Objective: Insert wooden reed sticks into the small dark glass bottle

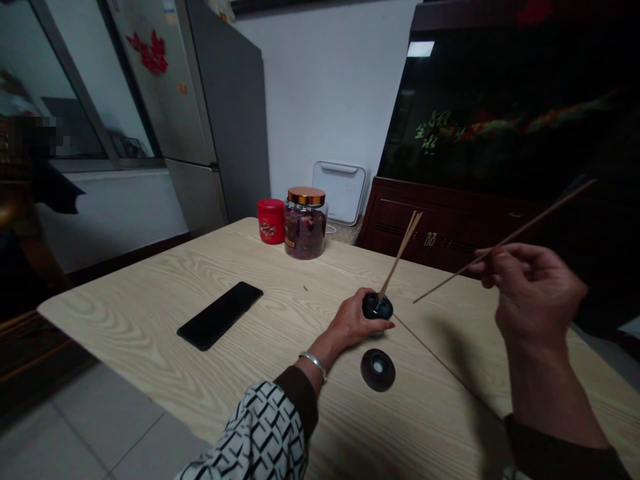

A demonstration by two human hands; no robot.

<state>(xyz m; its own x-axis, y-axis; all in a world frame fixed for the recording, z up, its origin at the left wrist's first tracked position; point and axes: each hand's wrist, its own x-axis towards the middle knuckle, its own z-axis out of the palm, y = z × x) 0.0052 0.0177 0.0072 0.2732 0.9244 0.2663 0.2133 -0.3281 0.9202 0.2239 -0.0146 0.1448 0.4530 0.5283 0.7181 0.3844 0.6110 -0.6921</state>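
My left hand (353, 323) is wrapped round a small black bottle (377, 307) standing on the wooden table (150, 313). A few thin sticks (400, 253) lean out of the bottle's mouth. The bottle's black round cap (378, 369) lies on the table just in front of it. My right hand (530, 287), raised to the right, pinches one long thin stick (530, 227) that slants up to the right. Another thin stick (435, 357) lies flat on the table between my arms.
A black phone (220, 315) lies on the table's left half. At the far edge stand a red tin (271, 221) and a glass jar (305, 223) with a copper lid. Behind are a grey fridge (220, 107), a white box (340, 192) and a dark wooden cabinet (450, 227).
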